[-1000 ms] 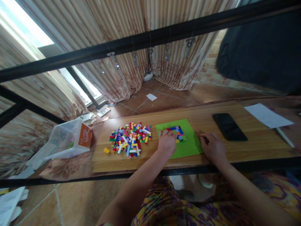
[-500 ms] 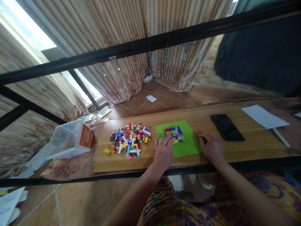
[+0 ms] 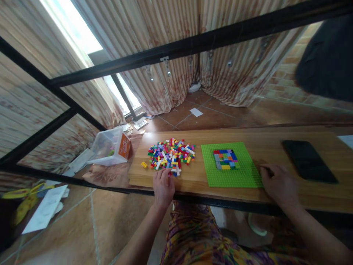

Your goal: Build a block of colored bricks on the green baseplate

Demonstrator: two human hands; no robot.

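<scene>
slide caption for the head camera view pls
Left hand at the loose brick pile, right hand at a green baseplate bearing assembled bricks.

1. Left hand [image 3: 163, 186] at brick pile [image 3: 165, 154]: grip unclear.
2. Right hand [image 3: 280, 184]: palm hidden.
3. Paper [image 3: 346, 140], far right of right hand: cut off.
4. Box [image 3: 113, 159], left of left hand: lettering [image 3: 124, 147] too small.

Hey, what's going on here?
A person is handling toy bricks. Their left hand is at the near edge of a loose pile; I can't tell whether it holds one. Their right hand is by the right edge of a green plate, which bears a multicoloured patch of bricks.
</scene>
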